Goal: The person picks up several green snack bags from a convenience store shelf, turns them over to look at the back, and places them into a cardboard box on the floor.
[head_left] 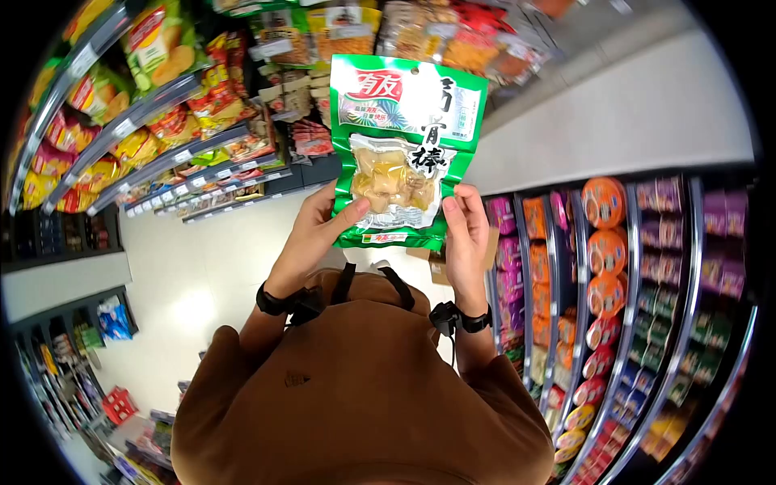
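Note:
A green snack packet (396, 174) with a clear window showing pale pieces of food is held up in front of my chest, its printed face toward me. My left hand (319, 234) grips its lower left edge, the thumb lying on the front near the window. On the lower right edge, my right hand (467, 238) pinches the packet, thumb in front. The fingers behind the packet are hidden. Both wrists wear black straps with small devices.
Shelves of yellow and red snack bags (174, 125) curve along the left. Hanging packets (343, 32) are behind the green one. Shelves with round orange tubs (606, 250) and purple packs stand at the right. A red basket (119, 404) is at the lower left.

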`<state>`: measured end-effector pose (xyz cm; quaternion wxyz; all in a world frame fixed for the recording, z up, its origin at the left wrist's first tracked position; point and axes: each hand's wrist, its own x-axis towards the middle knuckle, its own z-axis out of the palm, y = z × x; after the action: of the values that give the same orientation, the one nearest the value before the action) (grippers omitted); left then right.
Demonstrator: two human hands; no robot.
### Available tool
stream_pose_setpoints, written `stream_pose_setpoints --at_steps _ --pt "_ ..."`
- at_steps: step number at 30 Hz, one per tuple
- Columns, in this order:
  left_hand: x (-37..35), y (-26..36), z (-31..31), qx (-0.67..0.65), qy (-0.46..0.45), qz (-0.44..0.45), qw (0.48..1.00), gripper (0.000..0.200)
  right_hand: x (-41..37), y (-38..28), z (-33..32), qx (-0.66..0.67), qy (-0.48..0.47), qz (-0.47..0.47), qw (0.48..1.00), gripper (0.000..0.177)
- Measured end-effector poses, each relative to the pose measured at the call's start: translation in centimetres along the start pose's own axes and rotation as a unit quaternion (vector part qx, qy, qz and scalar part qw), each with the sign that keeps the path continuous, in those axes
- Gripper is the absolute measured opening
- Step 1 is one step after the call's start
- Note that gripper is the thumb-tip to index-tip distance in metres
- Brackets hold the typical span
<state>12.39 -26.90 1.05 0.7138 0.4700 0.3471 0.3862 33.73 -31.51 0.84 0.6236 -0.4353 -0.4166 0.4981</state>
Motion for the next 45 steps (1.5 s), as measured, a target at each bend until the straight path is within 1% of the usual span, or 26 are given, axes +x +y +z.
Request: stream_pose_setpoints --at_steps 1,3,5,7,8,9,12,15,16,18,19,20,21,23,27,29,31,33,35,38,40,42,43,45 --pt "-0.5 -0.6 1.4 -0.004 0.001 -0.007 1.000 0.040 -1.6 -0.4 -1.0 0.001 0.019 -0.005 1.000 0.020" --pt "-1.3 -1.7 4.1 0.004 -0.032 -0.020 0.999 0.041 -4.9 -1.4 -2.9 -0.016 0.075 0.022 0.997 0.022" --pt "-2.0 -2.6 6.6 0.009 -0.063 -0.032 0.997 0.041 -7.8 -2.1 -4.9 -0.015 0.107 0.009 0.994 0.024" --pt "-2.2 -3.0 8.1 0.015 -0.073 -0.053 0.996 0.040 -10.4 -2.2 -6.3 -0.043 0.125 0.008 0.991 0.024" --pt "-2.5 -3.3 9.8 0.025 -0.076 -0.043 0.996 0.039 -12.0 -2.4 -7.5 -0.064 0.146 0.000 0.987 0.025" --pt "-2.5 -3.3 10.6 0.028 -0.090 -0.053 0.994 0.039 -12.9 -2.5 -7.9 -0.063 0.163 0.001 0.985 0.025" --pt "-2.6 -4.2 13.1 0.053 -0.111 -0.053 0.991 0.038 -16.1 -3.2 -9.0 -0.157 0.240 -0.023 0.958 0.025" --pt "-2.7 -5.4 15.3 0.060 -0.176 -0.080 0.979 0.038 -19.5 -4.0 -9.5 -0.123 0.308 -0.005 0.943 0.024" --pt "-2.6 -5.9 15.9 0.058 -0.194 -0.062 0.977 0.038 -20.2 -4.2 -9.7 -0.121 0.322 -0.007 0.939 0.024" --pt "-2.6 -6.5 17.5 0.067 -0.224 -0.076 0.969 0.038 -22.0 -4.2 -10.2 -0.090 0.324 -0.022 0.942 0.024" --pt "-2.5 -6.8 18.1 0.067 -0.242 -0.085 0.964 0.038 -22.4 -4.2 -10.1 -0.085 0.340 -0.024 0.936 0.024" --pt "-2.8 -7.4 19.1 0.085 -0.252 -0.076 0.961 0.038 -23.1 -4.2 -10.4 -0.095 0.350 -0.029 0.932 0.024" --pt "-2.6 -7.9 19.6 0.086 -0.270 -0.085 0.955 0.038 -23.5 -4.3 -10.4 -0.110 0.359 -0.032 0.926 0.023" --pt "-2.6 -9.1 21.2 0.054 -0.254 -0.084 0.962 0.038 -24.7 -4.5 -10.6 -0.114 0.382 -0.032 0.917 0.023" --pt "-2.4 -10.1 23.4 0.051 -0.289 -0.122 0.948 0.041 -26.0 -4.7 -11.2 -0.136 0.408 -0.055 0.901 0.028" --pt "-2.3 -10.6 24.2 0.053 -0.314 -0.129 0.939 0.042 -26.8 -4.7 -11.6 -0.171 0.414 -0.057 0.892 0.031" --pt "-2.2 -10.8 24.9 0.052 -0.335 -0.128 0.932 0.043 -27.1 -5.3 -11.5 -0.179 0.423 -0.056 0.886 0.033" --pt "-2.4 -10.6 25.7 0.046 -0.317 -0.124 0.939 0.044 -27.1 -5.7 -11.8 -0.185 0.427 -0.057 0.883 0.034" --pt "-2.3 -10.3 25.9 0.047 -0.319 -0.121 0.939 0.044 -26.8 -5.8 -12.0 -0.179 0.425 -0.059 0.886 0.036" --pt "-1.5 -10.1 24.9 0.054 -0.315 -0.124 0.939 0.044 -26.1 -5.8 -12.3 -0.169 0.413 -0.064 0.893 0.038" --pt "-1.0 -10.0 24.3 0.060 -0.307 -0.129 0.941 0.044 -25.6 -5.7 -12.2 -0.166 0.400 -0.064 0.899 0.040" --pt "-0.8 -9.6 23.9 0.024 -0.320 -0.124 0.939 0.041 -25.2 -5.5 -12.3 -0.162 0.386 -0.063 0.906 0.042" --pt "-1.0 -9.4 23.7 0.025 -0.311 -0.122 0.942 0.041 -24.9 -5.3 -12.4 -0.174 0.374 -0.063 0.909 0.045" --pt "-1.3 -9.0 23.5 0.028 -0.305 -0.105 0.946 0.039 -24.5 -4.9 -12.5 -0.182 0.355 -0.062 0.915 0.047"
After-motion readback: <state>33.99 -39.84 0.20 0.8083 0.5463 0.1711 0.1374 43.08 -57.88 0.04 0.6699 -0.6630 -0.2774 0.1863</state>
